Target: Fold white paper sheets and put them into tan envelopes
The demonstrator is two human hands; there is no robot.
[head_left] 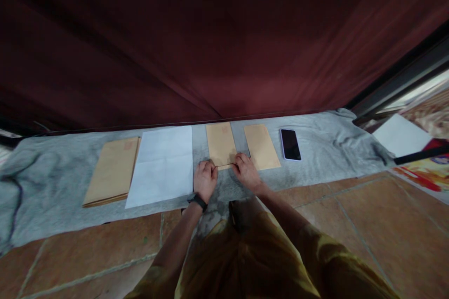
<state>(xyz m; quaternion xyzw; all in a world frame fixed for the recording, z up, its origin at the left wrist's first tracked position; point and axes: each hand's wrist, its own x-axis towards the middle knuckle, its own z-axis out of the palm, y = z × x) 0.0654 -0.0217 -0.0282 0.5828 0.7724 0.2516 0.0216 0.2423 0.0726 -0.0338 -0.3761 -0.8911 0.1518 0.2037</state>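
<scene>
Envelope (pixel 220 142) of brown paper lies just beyond the left hand (pixel 205 179) and right hand (pixel 246 173), which, slightly apart, pinch its near edge.

on cloth (pixel 329 149), left to right: envelope stack (pixel 110 170) | sheet (pixel 163 163) | envelope (pixel 220 142) | second envelope (pixel 261 145) | phone (pixel 291 145)

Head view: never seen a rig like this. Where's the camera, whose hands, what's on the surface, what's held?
There is no machine here. One person works bare-handed, and the camera sits on their head, looking forward and down.

On a grey cloth, from left to right, lie a stack of brown envelopes, a white sheet, the middle envelope, another brown envelope and a phone.

The left hand, with a dark band on its wrist, and the right hand are at the middle envelope's near edge; whether they pinch or press it, I can't tell.
</scene>
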